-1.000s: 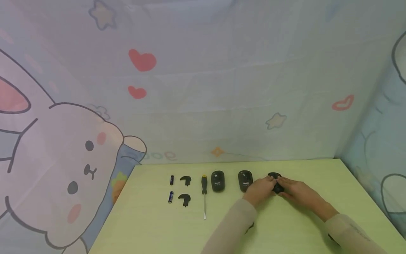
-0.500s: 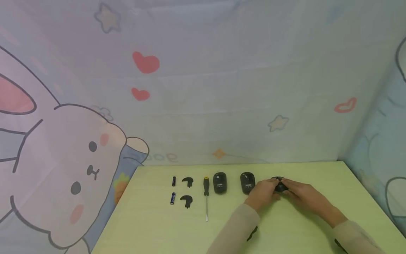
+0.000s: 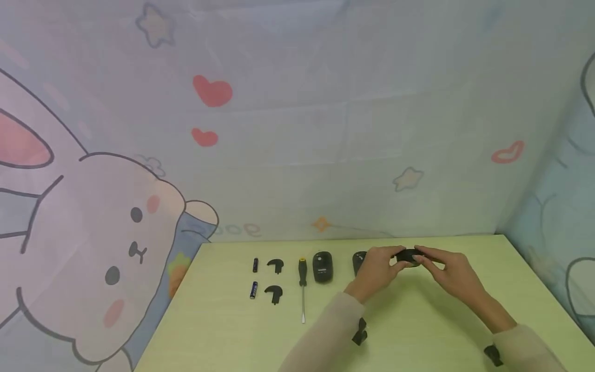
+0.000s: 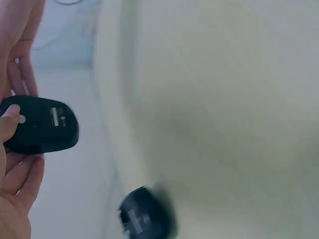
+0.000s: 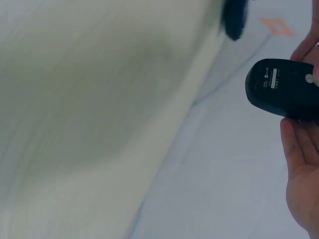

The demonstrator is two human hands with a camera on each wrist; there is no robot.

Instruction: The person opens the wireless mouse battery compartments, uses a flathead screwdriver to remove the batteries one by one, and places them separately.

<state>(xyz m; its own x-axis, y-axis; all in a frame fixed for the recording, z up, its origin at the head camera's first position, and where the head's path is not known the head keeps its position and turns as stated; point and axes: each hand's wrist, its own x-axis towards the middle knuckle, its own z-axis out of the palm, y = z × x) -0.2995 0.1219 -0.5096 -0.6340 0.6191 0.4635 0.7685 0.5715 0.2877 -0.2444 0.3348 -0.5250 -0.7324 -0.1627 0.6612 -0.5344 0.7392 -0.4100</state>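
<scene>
Two hands — left hand [image 3: 377, 268] and right hand [image 3: 454, 271] — pinch one black mouse [image 3: 407, 256] (label side showing) raised above the table [image 3: 223, 336]; slackening either pinch could let it slip and drop.

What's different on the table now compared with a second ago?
The black computer mouse between the hands has moved up and tilted; the left hand and right hand both still grip it. The left hand now hides more of the neighbouring mouse. The screwdriver, two batteries, two hook-shaped pieces and leftmost mouse stayed put.
</scene>
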